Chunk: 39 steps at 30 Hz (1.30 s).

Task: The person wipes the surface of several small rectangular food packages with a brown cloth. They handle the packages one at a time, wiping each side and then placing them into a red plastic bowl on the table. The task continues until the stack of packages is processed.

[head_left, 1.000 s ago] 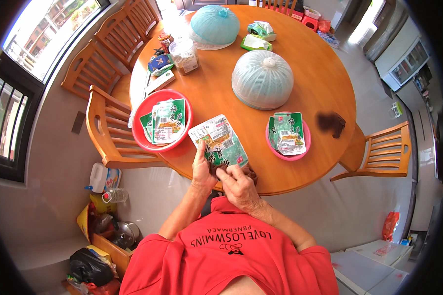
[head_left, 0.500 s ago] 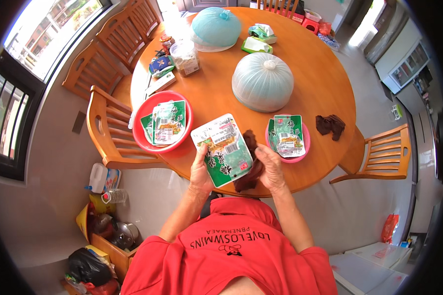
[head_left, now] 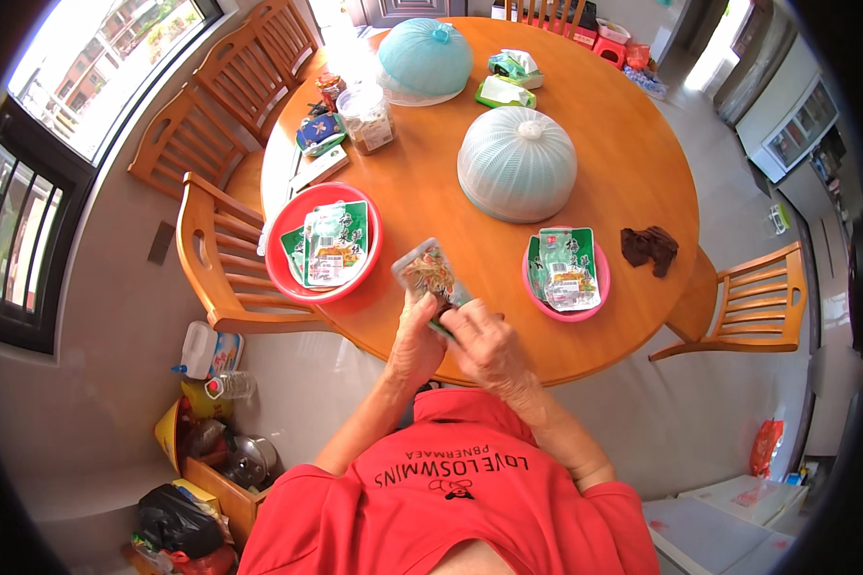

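Above the near edge of the round wooden table, my left hand (head_left: pixel 418 343) grips a food pouch (head_left: pixel 430 271) with a clear, printed face. The pouch is tilted, so its face looks narrow. My right hand (head_left: pixel 492 347) is closed against the pouch's lower edge, fingers curled. A bit of brown cloth (head_left: pixel 441 308) shows between the hands; most of it is hidden. To the left, a red basin (head_left: pixel 276 251) holds several green-and-white pouches (head_left: pixel 336 244). A smaller pink basin (head_left: pixel 602 287) on the right also holds green-and-white pouches (head_left: pixel 566 270).
Another brown cloth (head_left: pixel 649 249) lies crumpled at the table's right. Two domed food covers, one pale (head_left: pixel 518 168) and one blue (head_left: pixel 425 59), stand farther back. A clear jar (head_left: pixel 365 120) and tissue packs (head_left: pixel 506 93) sit nearby. Wooden chairs (head_left: pixel 222 264) ring the table (head_left: pixel 623 144).
The pouch has turned from face-up to steeply tilted. My right hand has moved left, close to my left hand, and the brown cloth is now mostly covered. The view has shifted slightly.
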Available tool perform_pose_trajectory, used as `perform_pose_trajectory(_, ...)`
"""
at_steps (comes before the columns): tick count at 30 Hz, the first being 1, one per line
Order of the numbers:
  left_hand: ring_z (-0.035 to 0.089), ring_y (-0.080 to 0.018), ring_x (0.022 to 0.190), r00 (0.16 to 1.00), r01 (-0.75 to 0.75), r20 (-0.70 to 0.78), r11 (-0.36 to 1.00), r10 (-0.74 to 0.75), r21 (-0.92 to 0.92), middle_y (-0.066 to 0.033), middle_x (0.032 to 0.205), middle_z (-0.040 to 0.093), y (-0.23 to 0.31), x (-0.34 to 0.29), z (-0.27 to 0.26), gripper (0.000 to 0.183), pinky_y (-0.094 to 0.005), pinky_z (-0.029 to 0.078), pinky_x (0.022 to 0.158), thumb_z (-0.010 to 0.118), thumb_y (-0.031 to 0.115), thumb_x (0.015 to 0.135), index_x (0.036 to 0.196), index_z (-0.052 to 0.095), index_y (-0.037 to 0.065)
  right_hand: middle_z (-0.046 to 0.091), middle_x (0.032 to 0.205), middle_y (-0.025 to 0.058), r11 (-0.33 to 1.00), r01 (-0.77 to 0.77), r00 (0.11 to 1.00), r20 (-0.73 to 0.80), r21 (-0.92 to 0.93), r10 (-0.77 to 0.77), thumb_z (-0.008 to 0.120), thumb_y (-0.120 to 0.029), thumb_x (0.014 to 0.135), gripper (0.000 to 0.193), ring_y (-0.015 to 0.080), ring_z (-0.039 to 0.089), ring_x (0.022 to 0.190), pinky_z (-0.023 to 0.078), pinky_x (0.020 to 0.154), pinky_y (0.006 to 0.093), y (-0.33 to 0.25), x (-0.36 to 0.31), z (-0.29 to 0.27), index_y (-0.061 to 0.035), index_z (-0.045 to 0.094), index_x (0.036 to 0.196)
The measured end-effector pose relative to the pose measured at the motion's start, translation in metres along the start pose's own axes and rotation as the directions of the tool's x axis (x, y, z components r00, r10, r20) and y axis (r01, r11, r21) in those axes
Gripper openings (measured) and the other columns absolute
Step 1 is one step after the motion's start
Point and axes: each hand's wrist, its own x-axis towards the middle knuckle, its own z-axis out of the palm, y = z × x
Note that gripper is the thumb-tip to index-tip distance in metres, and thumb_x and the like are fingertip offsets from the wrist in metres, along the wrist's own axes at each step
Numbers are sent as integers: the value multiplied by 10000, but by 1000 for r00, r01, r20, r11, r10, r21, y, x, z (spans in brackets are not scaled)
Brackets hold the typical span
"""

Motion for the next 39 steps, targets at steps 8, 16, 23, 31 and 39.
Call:
perform_pose_trajectory(8, 535, -249, 1158, 988, 155, 16, 973, -155, -172, -109, 1266, 558, -8, 2, -18, 483, -401, 416, 1012, 427, 389, 982, 1319, 452, 43, 532, 909, 135, 978, -111, 973, -181, 175, 143, 618, 15, 793, 259, 311, 596, 815, 503, 676, 379, 23, 9, 13, -40, 599, 1046)
perform_pose_trajectory(16, 568, -251, 1110, 966, 258, 30, 960, -256, -107, -105, 1206, 571, -16, -2, -24, 449, -414, 463, 971, 536, 177, 885, 1303, 443, 40, 563, 902, 134, 960, -271, 915, -291, 68, 279, 604, 36, 793, 213, 318, 600, 823, 496, 695, 393, 23, 47, 11, -43, 602, 991)
perform_pose_trajectory(23, 574, -201, 1040, 960, 259, -114, 966, -257, -1, -82, 1192, 526, -9, -1, -20, 490, -320, 527, 819, 587, 52, 769, 1241, 455, 32, 528, 882, 107, 981, 31, 998, -58, 193, -20, 592, 59, 752, 259, 300, 592, 796, 497, 655, 397, -3, 44, 16, -69, 619, 976)
perform_pose_trajectory(31, 603, -191, 977, 977, 198, -6, 907, -211, 372, -90, 1070, 600, 1, 4, -8, 397, -324, 505, 851, 571, 57, 805, 1193, 504, 3, 474, 823, 76, 997, -27, 986, -165, 73, 39, 619, -25, 788, 183, 275, 588, 713, 494, 577, 403, -2, 60, 10, -112, 613, 948)
perform_pose_trajectory(39, 595, -242, 1059, 973, 228, 2, 970, -229, 81, -112, 1186, 579, -2, 16, -24, 555, -391, 500, 920, 499, -67, 722, 1271, 454, 0, 524, 860, 110, 980, -188, 939, -279, 68, 199, 605, 75, 759, 242, 285, 575, 763, 477, 666, 382, 43, 47, 11, -52, 619, 965)
